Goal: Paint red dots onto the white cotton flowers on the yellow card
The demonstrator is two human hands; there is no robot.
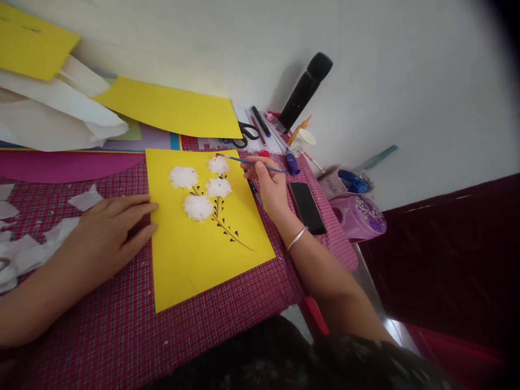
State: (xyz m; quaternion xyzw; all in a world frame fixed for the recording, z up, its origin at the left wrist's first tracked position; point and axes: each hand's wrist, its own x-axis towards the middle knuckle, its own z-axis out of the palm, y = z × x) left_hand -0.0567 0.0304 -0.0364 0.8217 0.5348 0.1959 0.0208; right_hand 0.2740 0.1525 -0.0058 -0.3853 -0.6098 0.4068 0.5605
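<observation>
A yellow sheet of paper [190, 265] lies on a red checked tablecloth [109, 325]. It bears a painted brown stem with small dark leaves and several fluffy white blossoms [197, 207]. My right hand [268, 181] pinches a thin blue paintbrush [247, 162], and its dark tip is at the top blossom [218, 164]. I cannot tell whether the bristles touch it. Flat beside the sheet rests my left hand [116, 222], fingers stretched out, with its fingertips on the paper's left edge.
Torn white tissue pieces [28, 252] lie at the left. Behind are yellow card [174, 111], scissors [246, 134], pens [260, 122] and a black bottle [304, 92]. A phone [307, 207] and a blue paint bottle [292, 162] stand or lie right of my right hand, near the table edge.
</observation>
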